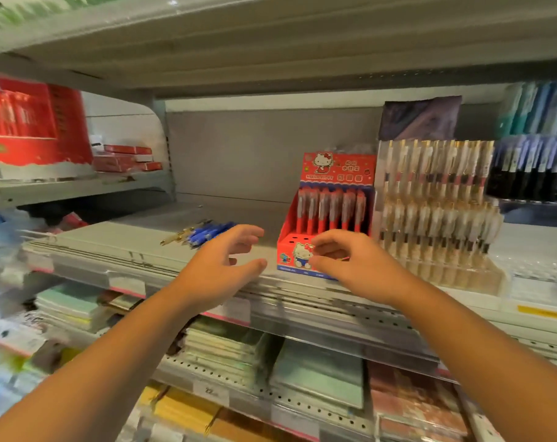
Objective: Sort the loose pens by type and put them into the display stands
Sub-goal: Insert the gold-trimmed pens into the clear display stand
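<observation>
Several loose blue pens [208, 233] lie in a pile on the grey shelf [137, 247], with a few gold-tipped pens [178, 236] beside them on the left. A red cartoon-cat display stand [329, 199] holds red pens in its back row; its front holes are bare. Right of it a clear acrylic stand [436, 202] is packed with gold-and-white pens. My left hand [221, 266] hovers over the shelf just right of the blue pens, fingers loosely spread, holding nothing. My right hand [350, 260] hovers in front of the red stand's base, fingers relaxed, holding nothing.
A shelf board runs overhead. Red boxes [32, 122] sit on the shelf at the left, dark and blue pen packs [532, 167] at the far right. Notebooks [318, 374] fill the lower shelves. Bare shelf surface lies between the loose pens and the red stand.
</observation>
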